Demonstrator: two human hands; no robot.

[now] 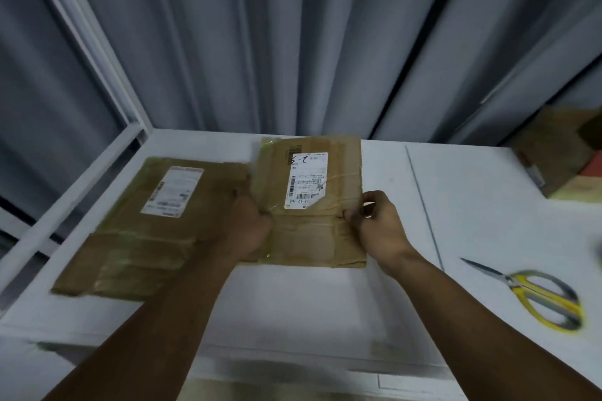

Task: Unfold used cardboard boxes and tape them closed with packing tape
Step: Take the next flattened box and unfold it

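A flattened brown cardboard box (322, 238) with a white shipping label lies in the middle of the white table (309, 303). Old clear tape crosses its face. My left hand (250, 228) grips its left edge, fingers curled round the cardboard. My right hand (378, 221) pinches its right edge between thumb and fingers. A second, larger flattened box (143, 231) with its own white label lies to the left, partly under the first one's edge.
Yellow-handled scissors (534, 290) lie on the table at the right. An assembled cardboard box (560, 153) stands at the far right corner. Grey curtains (293, 42) hang behind the table, and a white metal frame (97, 153) runs along its left side.
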